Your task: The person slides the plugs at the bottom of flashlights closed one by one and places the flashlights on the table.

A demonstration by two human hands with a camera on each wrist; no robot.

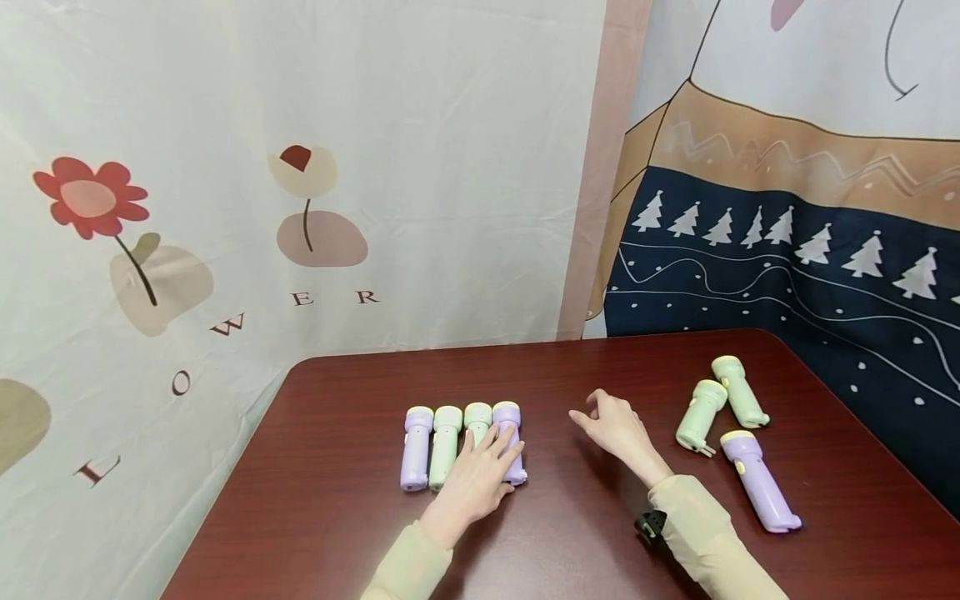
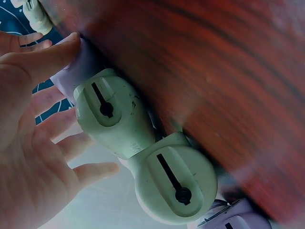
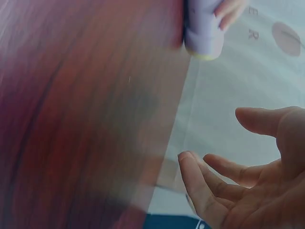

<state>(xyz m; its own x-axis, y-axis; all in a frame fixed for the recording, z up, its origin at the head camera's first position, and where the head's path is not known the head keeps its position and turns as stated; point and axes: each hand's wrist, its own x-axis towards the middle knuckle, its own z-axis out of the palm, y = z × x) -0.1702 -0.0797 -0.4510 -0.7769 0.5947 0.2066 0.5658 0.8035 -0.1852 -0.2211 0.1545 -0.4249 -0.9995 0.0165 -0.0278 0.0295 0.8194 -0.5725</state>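
A row of flashlights lies side by side on the table: a purple flashlight (image 1: pixel 416 450) at the left end, a green flashlight (image 1: pixel 446 442), another green flashlight (image 1: pixel 477 415) and a second purple flashlight (image 1: pixel 507 413) at the right end. Over the two right-hand ones my left hand (image 1: pixel 472 479) is spread, its fingers fairly straight and resting on or just above them; exact contact is unclear. In the left wrist view, the thumb passes by the purple body, and green end caps (image 2: pixel 114 112) face the camera. My right hand (image 1: pixel 617 429) hovers right of the row, fingers loosely bent, holding nothing.
Right of my right arm lie two green flashlights (image 1: pixel 701 414) (image 1: pixel 738 392) and a purple flashlight (image 1: pixel 759 483), at varied angles. The dark red wooden table (image 1: pixel 337 467) meets a printed curtain (image 1: pixel 465 167) at the back. My right wrist carries a black device (image 1: pixel 651 527).
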